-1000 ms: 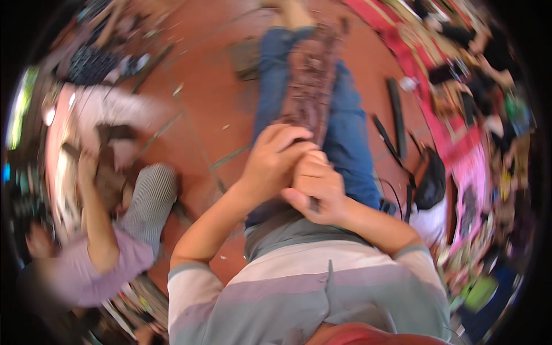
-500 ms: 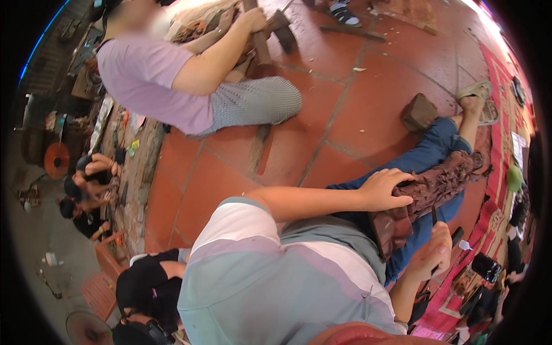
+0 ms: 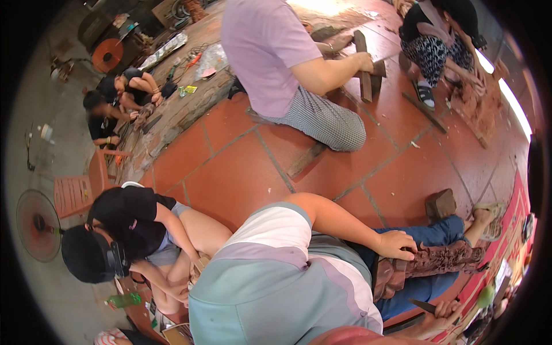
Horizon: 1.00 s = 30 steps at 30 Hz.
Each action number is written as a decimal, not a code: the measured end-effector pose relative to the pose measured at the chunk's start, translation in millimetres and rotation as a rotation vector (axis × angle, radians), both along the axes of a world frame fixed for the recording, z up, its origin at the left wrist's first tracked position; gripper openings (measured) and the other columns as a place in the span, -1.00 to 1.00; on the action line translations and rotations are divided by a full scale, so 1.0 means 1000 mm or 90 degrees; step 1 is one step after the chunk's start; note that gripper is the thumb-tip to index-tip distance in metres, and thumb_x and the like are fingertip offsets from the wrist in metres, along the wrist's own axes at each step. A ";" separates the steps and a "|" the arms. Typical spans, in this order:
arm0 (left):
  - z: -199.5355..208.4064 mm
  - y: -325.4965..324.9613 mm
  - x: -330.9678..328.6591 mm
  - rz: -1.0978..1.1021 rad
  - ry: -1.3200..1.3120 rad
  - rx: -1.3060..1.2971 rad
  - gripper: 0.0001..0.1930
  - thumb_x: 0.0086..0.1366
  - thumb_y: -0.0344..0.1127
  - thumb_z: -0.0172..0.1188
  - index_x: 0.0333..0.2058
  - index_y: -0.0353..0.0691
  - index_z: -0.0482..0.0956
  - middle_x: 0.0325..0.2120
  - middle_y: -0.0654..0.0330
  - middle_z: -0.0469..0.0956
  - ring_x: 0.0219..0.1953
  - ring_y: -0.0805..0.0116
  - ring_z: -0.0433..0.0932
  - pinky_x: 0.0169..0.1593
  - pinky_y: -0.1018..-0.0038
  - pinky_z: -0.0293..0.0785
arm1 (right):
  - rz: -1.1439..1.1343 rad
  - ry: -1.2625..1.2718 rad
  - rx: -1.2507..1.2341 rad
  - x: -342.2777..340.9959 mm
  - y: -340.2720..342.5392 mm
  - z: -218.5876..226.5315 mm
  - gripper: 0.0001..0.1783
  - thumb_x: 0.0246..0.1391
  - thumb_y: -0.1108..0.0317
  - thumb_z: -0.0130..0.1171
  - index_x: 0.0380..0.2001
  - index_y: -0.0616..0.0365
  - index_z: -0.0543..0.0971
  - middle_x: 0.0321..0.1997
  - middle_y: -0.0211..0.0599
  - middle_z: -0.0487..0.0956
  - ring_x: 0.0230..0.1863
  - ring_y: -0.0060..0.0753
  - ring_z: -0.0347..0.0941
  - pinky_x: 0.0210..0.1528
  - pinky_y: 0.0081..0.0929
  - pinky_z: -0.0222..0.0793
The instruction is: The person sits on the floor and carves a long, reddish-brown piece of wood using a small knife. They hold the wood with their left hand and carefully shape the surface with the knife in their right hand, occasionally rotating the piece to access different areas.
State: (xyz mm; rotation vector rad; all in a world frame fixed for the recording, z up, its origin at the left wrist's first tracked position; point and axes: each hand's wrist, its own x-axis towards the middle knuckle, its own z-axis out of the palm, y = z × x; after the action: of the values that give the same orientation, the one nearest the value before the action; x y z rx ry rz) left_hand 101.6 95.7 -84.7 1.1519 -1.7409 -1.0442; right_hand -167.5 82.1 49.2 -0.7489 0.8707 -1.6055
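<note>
A dark reddish-brown carved wooden piece [image 3: 443,260] lies along my legs, over my blue trousers, its surface covered in deep relief. My left hand [image 3: 398,244] lies across the smoother near end of the carving, fingers curled over it. Lower right, beside the carving and apart from it, my right hand [image 3: 447,313] grips a dark, flat-bladed carving tool [image 3: 424,305]. The blade points left, toward the near end of the carving; the handle is mostly hidden in my fist.
A wooden block [image 3: 440,205] stands on the red tiles by my foot. A red patterned mat [image 3: 513,221] runs along the right. Ahead, a person in a lilac shirt [image 3: 270,52] holds a wooden bar [image 3: 363,66]. Another person in black [image 3: 123,218] sits close at left.
My view has swung left, bringing the person in black at left further into sight. My right hand and its tool have drawn away from the carving; my left hand stays on it.
</note>
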 end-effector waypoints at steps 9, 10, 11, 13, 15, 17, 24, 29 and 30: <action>0.006 0.009 0.000 -0.001 -0.046 -0.037 -0.62 0.25 0.00 -0.01 -0.18 -0.13 0.58 -0.15 0.15 0.49 -0.13 0.12 0.40 0.02 0.30 0.27 | 0.028 -0.145 -0.044 -0.028 -0.019 0.008 -0.76 0.22 0.29 -0.05 -0.51 0.11 0.26 -0.64 -0.49 0.11 -0.79 -0.73 -0.12 -0.76 -0.74 -0.14; 0.007 0.012 0.001 0.006 -0.047 -0.029 -0.63 0.25 0.00 -0.01 -0.19 -0.14 0.58 -0.15 0.15 0.50 -0.13 0.12 0.40 0.02 0.30 0.27 | 0.033 -0.160 -0.042 -0.030 -0.018 0.006 -0.77 0.21 0.30 -0.05 -0.50 0.12 0.26 -0.63 -0.48 0.13 -0.79 -0.73 -0.11 -0.76 -0.74 -0.12; 0.009 0.014 0.002 0.008 -0.045 -0.023 -0.63 0.25 -0.01 0.00 -0.19 -0.14 0.59 -0.15 0.15 0.50 -0.12 0.12 0.40 0.02 0.30 0.27 | 0.033 -0.171 -0.040 -0.035 -0.017 0.004 -0.79 0.21 0.31 -0.05 -0.48 0.13 0.27 -0.62 -0.47 0.14 -0.79 -0.74 -0.10 -0.76 -0.75 -0.11; 0.009 0.020 0.001 0.010 -0.043 -0.016 -0.63 0.25 -0.01 0.00 -0.20 -0.14 0.59 -0.15 0.14 0.50 -0.11 0.12 0.40 0.02 0.30 0.27 | 0.031 -0.196 -0.035 -0.042 -0.010 0.000 -0.82 0.21 0.33 -0.04 -0.45 0.15 0.29 -0.59 -0.45 0.17 -0.79 -0.74 -0.08 -0.76 -0.76 -0.08; 0.011 0.016 0.000 0.003 -0.044 -0.028 -0.63 0.25 -0.01 0.01 -0.20 -0.15 0.59 -0.15 0.13 0.50 -0.11 0.12 0.40 0.02 0.29 0.28 | 0.025 -0.231 -0.036 -0.055 -0.005 -0.004 -0.84 0.21 0.35 -0.04 -0.41 0.17 0.31 -0.57 -0.42 0.20 -0.80 -0.74 -0.06 -0.76 -0.77 -0.05; 0.012 0.008 -0.001 0.002 -0.066 -0.034 -0.63 0.24 -0.03 0.04 -0.18 -0.18 0.58 -0.18 0.10 0.52 -0.13 0.12 0.43 0.00 0.29 0.32 | 0.014 -0.272 -0.041 -0.075 0.001 -0.012 -0.87 0.20 0.37 -0.04 -0.38 0.20 0.32 -0.55 -0.40 0.23 -0.80 -0.74 -0.04 -0.77 -0.78 -0.02; 0.063 -0.038 0.058 0.048 0.000 -0.027 -0.62 0.26 -0.07 0.05 -0.10 -0.23 0.50 -0.23 0.03 0.55 -0.18 0.15 0.50 -0.09 0.36 0.40 | -0.086 -0.563 -0.159 -0.098 0.048 -0.053 -0.88 0.19 0.44 -0.04 -0.27 0.27 0.38 -0.47 -0.32 0.33 -0.80 -0.75 0.02 -0.77 -0.82 0.08; 0.137 -0.017 0.134 0.303 0.142 -0.118 -0.61 0.29 -0.07 0.01 -0.04 -0.20 0.45 -0.23 0.07 0.55 -0.20 0.21 0.50 -0.11 0.40 0.40 | -0.192 -0.650 -0.070 -0.098 0.051 -0.087 -0.83 0.12 0.57 -0.07 -0.22 0.29 0.46 -0.30 -0.02 0.52 -0.83 -0.80 0.03 -0.81 -0.89 0.10; 0.163 -0.012 0.156 0.339 0.167 -0.159 -0.61 0.29 -0.07 0.01 -0.03 -0.20 0.44 -0.23 0.07 0.55 -0.21 0.23 0.50 -0.11 0.41 0.40 | -0.208 -0.644 -0.079 -0.085 0.057 -0.074 -0.79 0.07 0.61 -0.08 -0.22 0.28 0.47 -0.27 -0.02 0.53 -0.81 -0.79 0.05 -0.78 -0.89 0.11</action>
State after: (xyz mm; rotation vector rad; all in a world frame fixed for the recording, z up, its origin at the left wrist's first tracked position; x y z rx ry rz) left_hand 257.6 83.6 78.8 1.1685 -1.2205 -0.6002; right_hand -252.5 138.9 -25.1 0.1910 0.1431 -2.0171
